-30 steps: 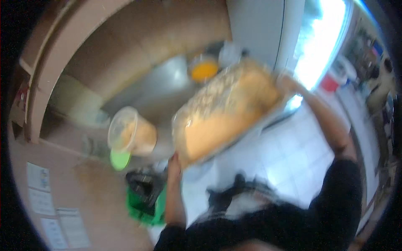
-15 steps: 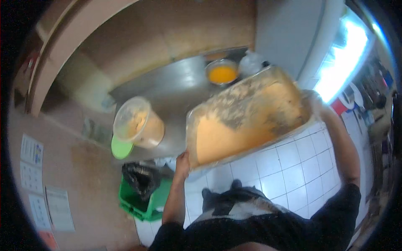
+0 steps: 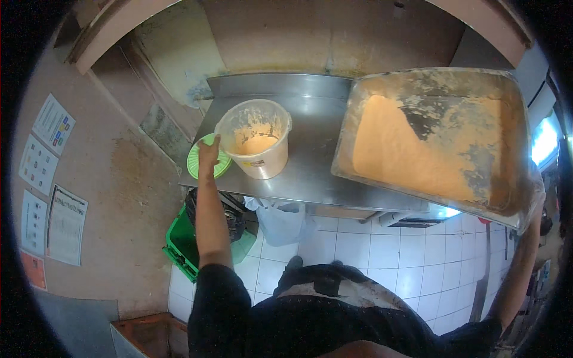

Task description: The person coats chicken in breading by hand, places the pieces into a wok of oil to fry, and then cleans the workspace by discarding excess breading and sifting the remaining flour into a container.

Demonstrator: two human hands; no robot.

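My right hand (image 3: 536, 190) grips the right end of a large rectangular tray (image 3: 431, 203), holding it over the right part of the counter. A layer of pale orange powder (image 3: 400, 146) covers much of the tray's bottom, with bare patches toward the far side. My left hand (image 3: 209, 156) is over a round green lid (image 3: 200, 166), fingers apart and fingertips at the left rim of a translucent bucket (image 3: 259, 169); whether they touch it I cannot tell. The upright bucket holds more of the orange powder.
A steel counter (image 3: 313, 134) runs along the wall. Beneath it are a green bin (image 3: 181, 241) with a black liner and a pale plastic bag (image 3: 280, 224). White tiles (image 3: 352, 244) cover the floor. Printed sheets (image 3: 67, 224) hang on the left wall.
My left hand has let go of the tray's left corner and moved left to the bucket and lid. The tray has shifted right, held by my right hand. The view has turned left.
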